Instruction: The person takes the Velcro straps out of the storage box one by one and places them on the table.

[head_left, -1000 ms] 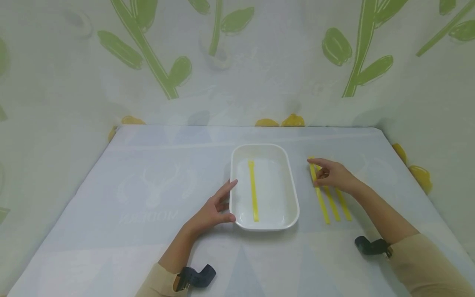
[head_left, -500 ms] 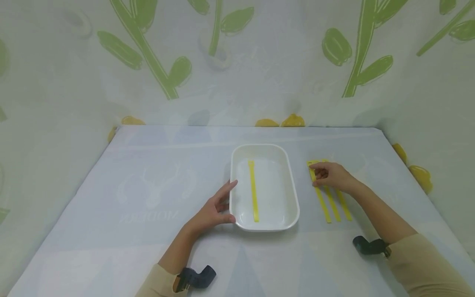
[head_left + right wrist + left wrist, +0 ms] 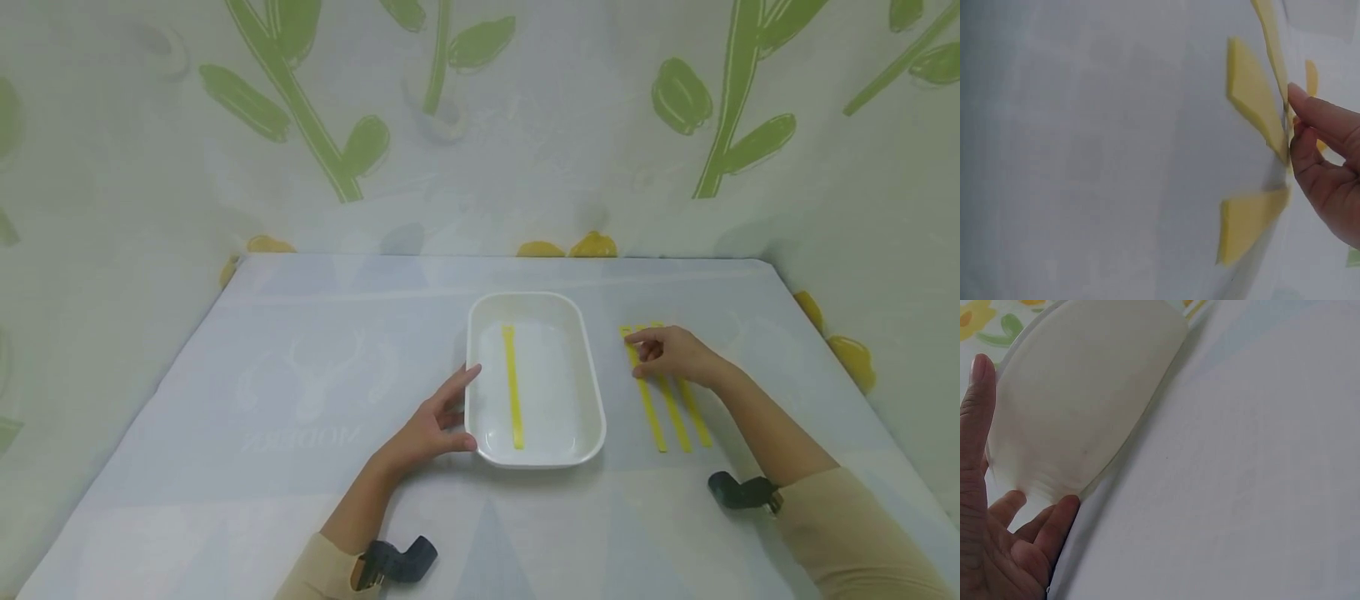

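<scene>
A white rectangular tray (image 3: 597, 392) stands mid-table with one long yellow strip (image 3: 513, 387) lying lengthwise inside it, notched at its far end. My left hand (image 3: 426, 425) holds the tray's left side, index fingertip and thumb at the rim. In the left wrist view, the curled fingers (image 3: 1060, 522) touch the tray's outer wall (image 3: 1085, 400). To the right of the tray, three more yellow strips lie side by side. Over their far halves, my right hand (image 3: 678, 358) has thumb and index finger on the leftmost strip (image 3: 651, 417); the middle strip (image 3: 675, 417) and right strip (image 3: 696, 417) are partly hidden.
A pale patterned cloth (image 3: 322, 467) covers the table. Behind it and at both sides hang light curtains (image 3: 540, 150) with green leaf prints. A dark wrist mount (image 3: 401, 558) sits on the left arm, and another mount (image 3: 742, 490) on the right arm.
The right hand has drawn slightly nearer, and the leftmost strip's far end with it. The far ends of all three strips now show beyond the fingers. Left hand and tray have stayed in place.
</scene>
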{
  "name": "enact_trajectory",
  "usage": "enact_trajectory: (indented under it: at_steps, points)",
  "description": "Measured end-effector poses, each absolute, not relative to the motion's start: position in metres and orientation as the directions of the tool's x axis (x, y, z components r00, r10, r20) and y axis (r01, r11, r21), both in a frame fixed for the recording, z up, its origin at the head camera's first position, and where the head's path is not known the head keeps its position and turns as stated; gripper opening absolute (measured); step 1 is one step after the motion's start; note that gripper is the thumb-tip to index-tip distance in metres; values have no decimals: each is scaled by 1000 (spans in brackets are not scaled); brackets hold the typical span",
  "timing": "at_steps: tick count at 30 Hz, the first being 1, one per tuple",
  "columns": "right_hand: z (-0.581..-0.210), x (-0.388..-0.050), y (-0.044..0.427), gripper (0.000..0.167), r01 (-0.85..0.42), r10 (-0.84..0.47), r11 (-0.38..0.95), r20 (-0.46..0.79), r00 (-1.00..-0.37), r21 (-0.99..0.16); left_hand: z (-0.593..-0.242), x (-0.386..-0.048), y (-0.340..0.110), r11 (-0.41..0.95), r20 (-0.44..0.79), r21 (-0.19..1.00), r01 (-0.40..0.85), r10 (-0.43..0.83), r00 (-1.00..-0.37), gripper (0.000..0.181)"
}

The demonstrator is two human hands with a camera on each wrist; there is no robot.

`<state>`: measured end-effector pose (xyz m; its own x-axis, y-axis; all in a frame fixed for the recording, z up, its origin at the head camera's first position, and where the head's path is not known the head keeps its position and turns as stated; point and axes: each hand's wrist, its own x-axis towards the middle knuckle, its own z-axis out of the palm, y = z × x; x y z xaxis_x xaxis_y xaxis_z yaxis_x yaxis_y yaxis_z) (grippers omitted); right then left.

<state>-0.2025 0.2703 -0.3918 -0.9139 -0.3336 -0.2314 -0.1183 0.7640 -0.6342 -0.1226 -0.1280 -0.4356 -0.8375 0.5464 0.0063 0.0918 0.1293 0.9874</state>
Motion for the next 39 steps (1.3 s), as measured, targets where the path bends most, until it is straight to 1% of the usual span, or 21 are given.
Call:
enact_trajectory:
  at_steps: [9,17,24,34,39]
  points:
    - [-381,-205,267,61,-74,-291,733,-213,-933,-676,-436,-122,-127,110,3,991,78,555,-832,95]
    - [-369,-208,259,63,-76,-324,660,-192,-926,-747,-437,-122,-126,119,6,989,86,553,-833,96]
    - [-354,-211,249,61,-112,-347,671,-177,-921,-733,-437,-123,-127,126,0,988,84,553,-833,95]
    - [-332,-213,225,57,-103,-371,633,-184,-910,-767,-437,-123,-127,122,3,989,84,551,-835,95]
    - [-320,-216,213,57,-107,-393,588,-168,-904,-801,-437,-124,-128,121,13,988,95,550,-835,94]
